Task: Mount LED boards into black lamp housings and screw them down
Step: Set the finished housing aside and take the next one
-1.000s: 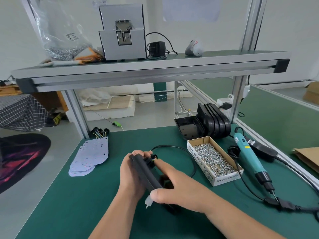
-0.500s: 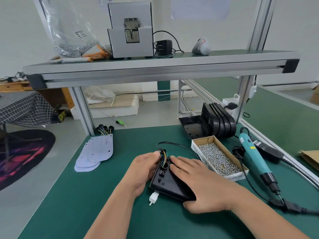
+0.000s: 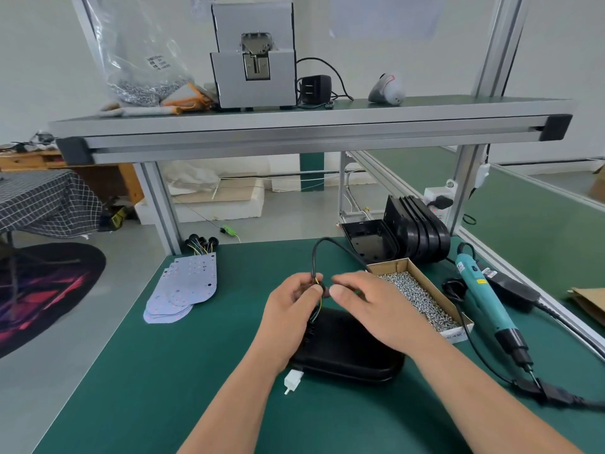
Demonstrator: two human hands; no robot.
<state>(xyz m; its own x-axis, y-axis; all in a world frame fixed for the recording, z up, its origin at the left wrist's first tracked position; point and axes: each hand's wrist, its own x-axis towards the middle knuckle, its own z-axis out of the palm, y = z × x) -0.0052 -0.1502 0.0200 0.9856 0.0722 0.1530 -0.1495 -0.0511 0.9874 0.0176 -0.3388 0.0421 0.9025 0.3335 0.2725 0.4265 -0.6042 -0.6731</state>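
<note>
Black lamp housing (image 3: 353, 352) lay face down on green mat (image 3: 163, 371), near centre. Left hand (image 3: 288, 309) pinched the black cable (image 3: 330, 242) over the housing's far left end. Right hand (image 3: 383, 309) was just beside it, fingers loosely apart and blurred; could not tell whether it gripped. LED boards (image 3: 186, 290) were stacked at left, screw box (image 3: 422, 299) at right.

Our entry: two limbs, both ours. Left hand (image 3: 286, 317): bare; thumbnail (image 3: 316, 289) short and plain. Right hand (image 3: 381, 314): bare; its nail likewise short and plain, the fingertips blurred in our view. Left forearm (image 3: 235, 404): bare from the wrist down to where our view ends. Right forearm (image 3: 474, 398): bare over the same run, and the broader of the pair as we see it. Skin is all we can list on either side.
</note>
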